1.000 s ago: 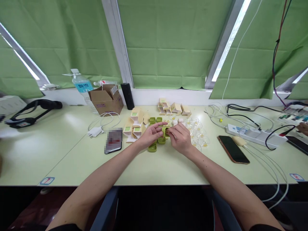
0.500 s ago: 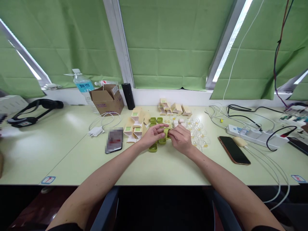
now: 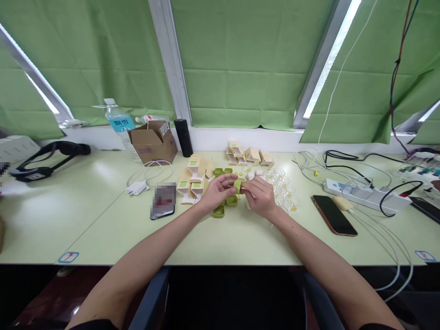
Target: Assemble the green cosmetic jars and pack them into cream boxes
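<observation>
Between my two hands is a small green plastic tray [image 3: 238, 185], tilted up off the table. My left hand [image 3: 217, 191] grips its left side between thumb and fingers. My right hand [image 3: 260, 195] is closed at its right side, with the fingertips pressed against it; whether they pinch a smaller part is hidden. Several matching green trays [image 3: 218, 211] lie on the table below and behind my hands. To the right are several clear plastic domes [image 3: 292, 201] with yellowish bits. Cream-coloured folded boxes [image 3: 197, 187] with green labels stand to the left.
More cream boxes [image 3: 252, 156] stand at the back. A phone [image 3: 334, 215], a power strip [image 3: 364, 192] and loose cables are on the right. On the left are a dark pouch-like item [image 3: 163, 201], a white charger [image 3: 137, 187], a cardboard box [image 3: 153, 142], a water bottle [image 3: 120, 123] and a black cylinder [image 3: 183, 137].
My right hand has shifted and turned slightly at the green tray, its fingers now more extended over the right side. The left hand keeps its grip, moved up a little.
</observation>
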`<state>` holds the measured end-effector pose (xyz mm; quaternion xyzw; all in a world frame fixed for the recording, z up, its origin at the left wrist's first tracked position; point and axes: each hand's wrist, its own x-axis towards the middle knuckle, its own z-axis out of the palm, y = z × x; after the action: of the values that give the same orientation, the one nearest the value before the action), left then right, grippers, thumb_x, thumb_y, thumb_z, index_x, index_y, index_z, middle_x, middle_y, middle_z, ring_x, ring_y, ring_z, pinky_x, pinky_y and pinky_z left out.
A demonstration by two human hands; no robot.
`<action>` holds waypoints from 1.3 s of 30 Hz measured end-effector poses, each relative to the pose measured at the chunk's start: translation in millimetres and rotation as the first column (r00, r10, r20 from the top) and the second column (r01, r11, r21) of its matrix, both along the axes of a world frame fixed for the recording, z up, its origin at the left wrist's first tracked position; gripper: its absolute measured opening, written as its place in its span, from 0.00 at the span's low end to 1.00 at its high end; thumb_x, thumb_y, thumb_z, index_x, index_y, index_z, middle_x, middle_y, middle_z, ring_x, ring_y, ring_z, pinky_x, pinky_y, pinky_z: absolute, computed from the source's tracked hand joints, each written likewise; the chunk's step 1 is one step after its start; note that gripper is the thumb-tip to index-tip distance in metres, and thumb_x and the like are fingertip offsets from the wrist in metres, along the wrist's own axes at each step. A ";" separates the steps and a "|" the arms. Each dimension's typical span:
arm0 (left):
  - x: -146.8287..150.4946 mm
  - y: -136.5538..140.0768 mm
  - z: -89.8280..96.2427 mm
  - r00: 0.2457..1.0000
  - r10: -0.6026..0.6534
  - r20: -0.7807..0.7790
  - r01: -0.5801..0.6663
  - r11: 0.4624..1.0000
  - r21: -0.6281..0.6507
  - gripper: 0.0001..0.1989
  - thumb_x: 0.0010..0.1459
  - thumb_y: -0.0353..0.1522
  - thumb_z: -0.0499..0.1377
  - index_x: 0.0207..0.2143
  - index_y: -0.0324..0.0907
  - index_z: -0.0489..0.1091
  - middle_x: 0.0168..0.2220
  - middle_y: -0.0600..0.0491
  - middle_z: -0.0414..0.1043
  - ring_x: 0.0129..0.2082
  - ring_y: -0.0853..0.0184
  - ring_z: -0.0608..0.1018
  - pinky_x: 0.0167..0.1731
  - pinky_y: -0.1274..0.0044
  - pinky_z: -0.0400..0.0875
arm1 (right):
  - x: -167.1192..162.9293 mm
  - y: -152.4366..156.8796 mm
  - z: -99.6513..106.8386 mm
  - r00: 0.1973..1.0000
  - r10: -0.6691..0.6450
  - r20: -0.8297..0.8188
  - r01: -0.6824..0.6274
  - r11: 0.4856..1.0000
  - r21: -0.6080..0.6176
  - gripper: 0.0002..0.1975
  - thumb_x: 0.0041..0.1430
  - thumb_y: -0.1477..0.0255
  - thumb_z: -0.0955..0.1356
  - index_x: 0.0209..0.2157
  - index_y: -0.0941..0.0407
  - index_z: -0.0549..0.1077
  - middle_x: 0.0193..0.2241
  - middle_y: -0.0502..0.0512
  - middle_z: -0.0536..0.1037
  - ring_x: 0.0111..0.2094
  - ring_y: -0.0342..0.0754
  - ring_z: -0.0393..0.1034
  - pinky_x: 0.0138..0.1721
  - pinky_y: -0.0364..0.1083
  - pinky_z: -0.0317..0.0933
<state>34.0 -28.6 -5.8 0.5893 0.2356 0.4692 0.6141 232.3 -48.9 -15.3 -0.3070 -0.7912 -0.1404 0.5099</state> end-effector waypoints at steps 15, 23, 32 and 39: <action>9.7 -10.6 2.6 0.981 0.195 -0.015 -0.193 0.975 0.109 0.30 0.42 0.37 0.78 0.45 0.42 0.69 0.41 0.49 0.80 0.39 0.64 0.78 0.42 0.73 0.70 | -3.0 -6.6 8.2 0.999 -0.042 0.029 0.042 0.999 -0.007 0.19 0.66 0.69 0.69 0.56 0.52 0.70 0.47 0.63 0.80 0.47 0.60 0.75 0.45 0.59 0.72; 3.5 -6.2 -0.6 0.857 0.491 -0.156 -0.380 0.807 0.452 0.10 0.60 0.40 0.65 0.35 0.42 0.77 0.39 0.48 0.78 0.44 0.61 0.75 0.43 0.71 0.66 | -2.0 -6.1 7.6 0.997 -0.073 0.011 0.073 0.997 0.027 0.19 0.61 0.73 0.71 0.54 0.53 0.70 0.43 0.61 0.82 0.43 0.59 0.73 0.42 0.57 0.71; 3.9 -8.7 1.8 0.801 0.542 -0.255 -0.346 0.766 0.542 0.06 0.63 0.37 0.62 0.35 0.44 0.76 0.38 0.50 0.77 0.45 0.60 0.73 0.44 0.71 0.67 | -1.0 -5.6 7.7 0.995 -0.072 0.065 0.067 0.995 0.071 0.20 0.59 0.76 0.69 0.53 0.56 0.71 0.44 0.62 0.81 0.44 0.59 0.73 0.43 0.57 0.72; 3.0 -8.0 2.6 0.812 0.507 -0.290 -0.300 0.788 0.537 0.08 0.65 0.36 0.59 0.34 0.44 0.73 0.37 0.50 0.75 0.44 0.60 0.72 0.44 0.70 0.67 | -0.9 -5.1 7.8 0.996 -0.059 0.071 0.055 0.997 0.063 0.20 0.59 0.75 0.70 0.54 0.55 0.71 0.44 0.62 0.80 0.45 0.59 0.73 0.43 0.58 0.72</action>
<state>37.0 -36.6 -3.1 0.7396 0.3650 0.4968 0.2702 231.4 -54.0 -7.5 -0.3085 -0.7956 -0.1898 0.4857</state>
